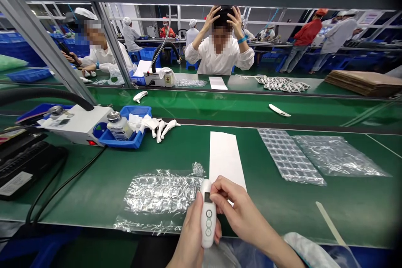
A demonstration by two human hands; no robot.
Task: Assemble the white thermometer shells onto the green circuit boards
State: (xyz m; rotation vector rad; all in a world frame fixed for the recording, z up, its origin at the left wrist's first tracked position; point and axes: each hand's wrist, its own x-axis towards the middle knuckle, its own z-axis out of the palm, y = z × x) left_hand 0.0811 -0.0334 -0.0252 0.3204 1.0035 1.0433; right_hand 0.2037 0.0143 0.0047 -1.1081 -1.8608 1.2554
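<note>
My left hand (192,229) is wrapped round a white handheld device (208,227) with a small dark screen and three round buttons, held upright above the table's front edge. My right hand (236,204) has its thumb and forefinger pinched together at the edge of the screen; whatever is between the fingertips is too small to make out. Just left of the device lies a crinkled clear plastic sheet (160,194) with rows of pockets. Behind my right hand is a blank white sheet of paper (225,155), partly covered by the fingers.
At left stand a white machine (82,124) with a black hose and a blue tray (127,141) holding a metal-capped bottle (118,125). White curved parts (166,129) lie beside it. Clear pocket sheets (290,155) are at right. A conveyor (201,108) carries white parts; co-workers (220,50) are beyond.
</note>
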